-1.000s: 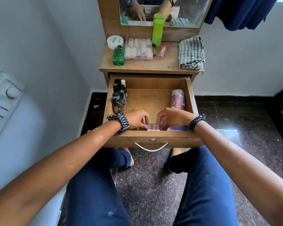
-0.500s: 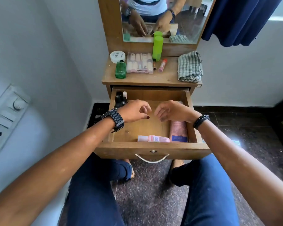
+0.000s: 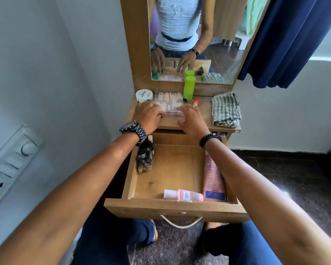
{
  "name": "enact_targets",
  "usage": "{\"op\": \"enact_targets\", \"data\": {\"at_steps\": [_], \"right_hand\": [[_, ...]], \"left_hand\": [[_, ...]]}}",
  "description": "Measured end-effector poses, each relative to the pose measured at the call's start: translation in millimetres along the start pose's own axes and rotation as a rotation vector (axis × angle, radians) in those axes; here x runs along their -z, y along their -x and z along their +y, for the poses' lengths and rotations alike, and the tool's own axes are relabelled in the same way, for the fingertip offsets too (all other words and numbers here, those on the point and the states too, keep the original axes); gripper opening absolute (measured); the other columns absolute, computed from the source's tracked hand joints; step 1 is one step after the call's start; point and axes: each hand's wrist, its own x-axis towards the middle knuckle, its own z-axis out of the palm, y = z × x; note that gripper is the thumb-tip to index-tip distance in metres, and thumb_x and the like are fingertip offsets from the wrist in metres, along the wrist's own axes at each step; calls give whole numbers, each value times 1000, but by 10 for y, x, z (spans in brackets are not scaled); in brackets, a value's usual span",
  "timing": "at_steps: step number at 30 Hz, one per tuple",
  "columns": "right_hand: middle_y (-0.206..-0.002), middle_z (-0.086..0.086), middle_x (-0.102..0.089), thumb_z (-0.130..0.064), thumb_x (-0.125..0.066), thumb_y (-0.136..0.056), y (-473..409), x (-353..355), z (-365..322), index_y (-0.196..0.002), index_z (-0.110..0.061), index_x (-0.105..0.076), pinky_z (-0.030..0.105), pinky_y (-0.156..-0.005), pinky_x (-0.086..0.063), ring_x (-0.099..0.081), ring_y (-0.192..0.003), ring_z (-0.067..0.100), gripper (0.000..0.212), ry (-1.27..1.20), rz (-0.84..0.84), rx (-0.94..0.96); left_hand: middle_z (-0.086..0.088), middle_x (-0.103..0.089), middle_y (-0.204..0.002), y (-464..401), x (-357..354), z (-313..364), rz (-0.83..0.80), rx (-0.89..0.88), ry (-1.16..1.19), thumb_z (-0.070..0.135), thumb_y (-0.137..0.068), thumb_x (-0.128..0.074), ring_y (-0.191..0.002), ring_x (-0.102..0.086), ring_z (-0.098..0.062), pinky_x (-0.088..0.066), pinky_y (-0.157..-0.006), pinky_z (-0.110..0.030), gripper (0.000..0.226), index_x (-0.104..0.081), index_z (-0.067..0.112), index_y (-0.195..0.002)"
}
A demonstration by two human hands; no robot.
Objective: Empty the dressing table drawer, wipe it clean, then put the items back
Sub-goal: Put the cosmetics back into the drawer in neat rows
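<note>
From the head view, both hands reach over the open drawer (image 3: pixel 172 173) to the desk (image 3: pixel 203 113): the left hand (image 3: pixel 148 115) and right hand (image 3: pixel 191 119) grip opposite ends of a clear case (image 3: pixel 168 101). Below the wrists, bottles (image 3: pixel 144 157) and pink tubes (image 3: pixel 182 195) lie in the drawer.

A dark blue curtain (image 3: pixel 287 41) hangs at the upper right of the frame. A white switchboard (image 3: pixel 10 163) with a round dial and sockets sits on the wall at the left edge. Dark speckled stone floor (image 3: pixel 298 180) fills the lower right.
</note>
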Motion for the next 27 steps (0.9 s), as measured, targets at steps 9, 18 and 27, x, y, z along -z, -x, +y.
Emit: {"op": "enact_targets", "data": {"at_steps": [9, 18, 27], "right_hand": [[-144, 13, -44, -10, -44, -92, 35, -120, 64, -138, -5, -43, 39, -118, -21, -31, -139, 29, 46, 160, -39, 124], [-143, 11, -43, -10, -44, -92, 111, -78, 58, -131, -7, -49, 37, -104, -39, -38, -134, 27, 40, 74, 14, 91], [-132, 12, -53, -16, -44, -94, 6, -201, 42, -130, -6, -47, 36, -106, -41, -47, -126, 26, 37, 200, 11, 102]], "left_hand": [[-11, -10, -156, 38, -103, 21, -138, -8, -208, 51, -94, -32, -144, 0, -30, 5, -110, -61, 59, -30, 16, -141], [-6, -24, -153, 114, -156, 57, -133, -71, -138, 52, -94, -30, -144, -12, -23, 3, -112, -60, 57, -33, 15, -138], [-11, -40, -142, 58, -188, 74, -82, -81, -93, 55, -89, -40, -138, -29, -26, 4, -114, -57, 64, -25, 15, -138]]}}
